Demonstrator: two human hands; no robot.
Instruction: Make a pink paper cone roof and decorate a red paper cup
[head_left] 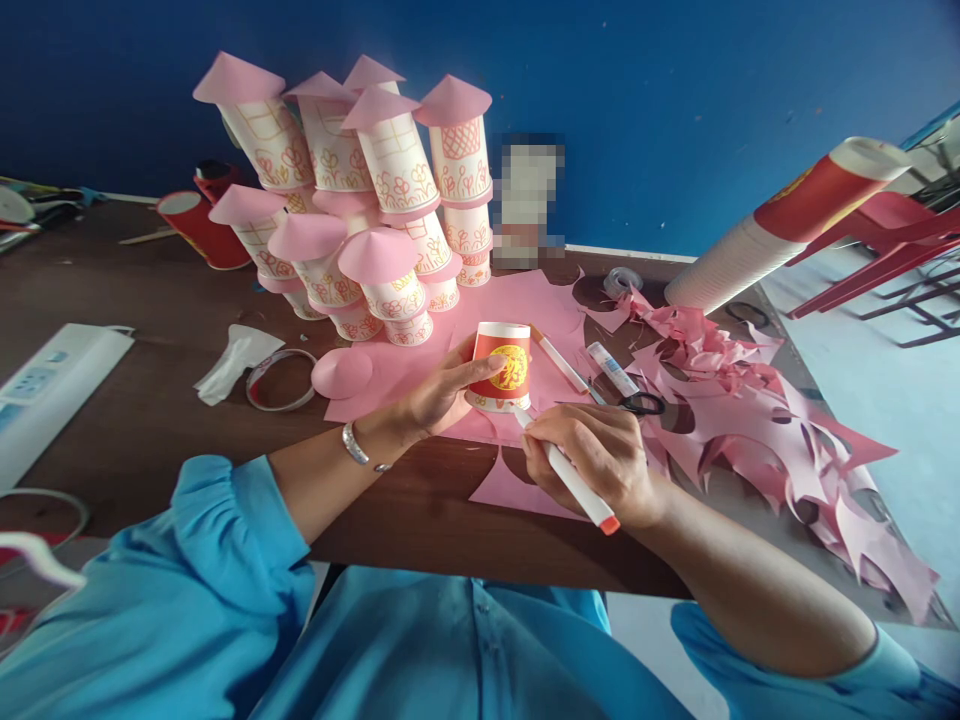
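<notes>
cup (516, 362) of red-and-white paper in left hand (442, 390), orange-ended white marker (575, 481) in right hand (600, 455); slack cup grip could skew strokes.

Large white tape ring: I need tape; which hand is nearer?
Left hand: right of the tape ring, past a pink paper cone; the right hand is farther right.

No legible text or numbers.
</notes>
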